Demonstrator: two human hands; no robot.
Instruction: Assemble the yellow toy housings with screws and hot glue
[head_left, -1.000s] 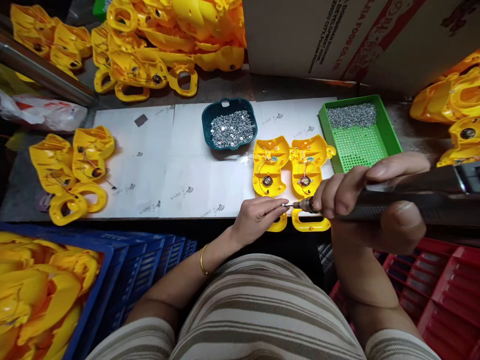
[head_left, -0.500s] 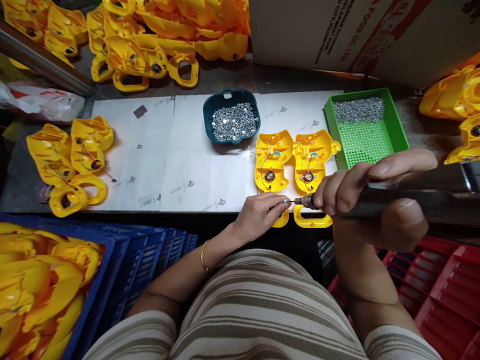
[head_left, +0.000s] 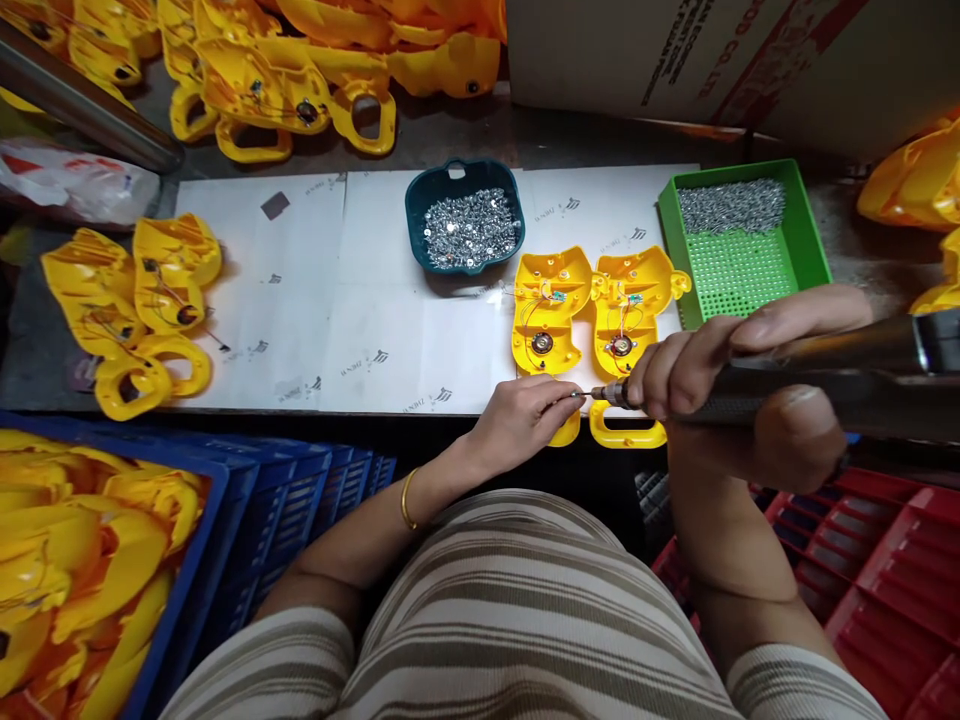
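Power driver: The dark power driver (head_left: 870, 375) is held level above the near edge of the surface, its slim bit pointed toward the left hand.
Right hand: The right hand (head_left: 697, 370) is wrapped around the driver's body, fingers curled over it and the thumb on the near side.
Left hand: The left hand (head_left: 525, 415) is pinched at the fingertips around a small metal piece (head_left: 577, 393), met by the driver's bit; its exact form is too small to tell.
Open shells: Two yellow shells, the left shell (head_left: 553, 285) and the right shell (head_left: 634, 268), are laid side by side beyond the hands, each fitted with wires and a round speaker; their handle loops are partly overhung by the hands.
Dark bowl: Loose shiny metal parts are held in the dark bowl (head_left: 417, 215), behind and left of the shells.
Green tray: Small metal pieces are heaped at the back of the green tray (head_left: 739, 262), right of the shells.
Surface: White printed sheets (head_left: 390, 320) are spread over it; at its left end, two more yellow shells (head_left: 176, 250) are set.
Surroundings: Yellow shells (head_left: 262, 95) are piled behind, beside a cardboard box (head_left: 600, 65); a blue crate (head_left: 214, 500) is filled with yellow parts.
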